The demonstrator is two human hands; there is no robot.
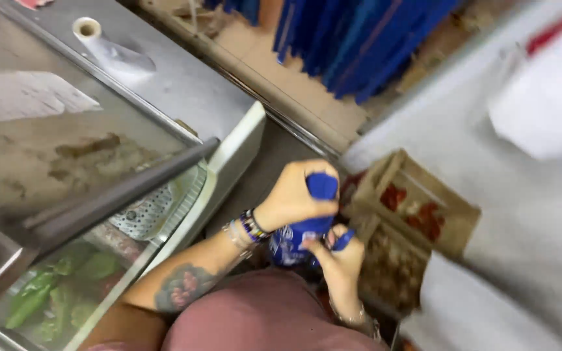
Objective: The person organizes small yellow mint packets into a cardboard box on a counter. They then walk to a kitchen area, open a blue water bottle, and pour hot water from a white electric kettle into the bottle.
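A blue plastic bag [297, 237] hangs bunched between both of my hands, just in front of my body. My left hand [294, 195] is closed around the twisted top of the bag, with blue plastic showing between the fingers. My right hand [339, 257] grips a loose blue end low on the bag's right side. What the bag contains is hidden. The picture is blurred by motion.
A chest freezer [235, 140] with a sliding glass lid stands at left, green leafy produce [53, 292] visible inside. A roll of clear bags [108, 49] lies on its top. A wooden crate [411, 214] with red and brown goods sits at right.
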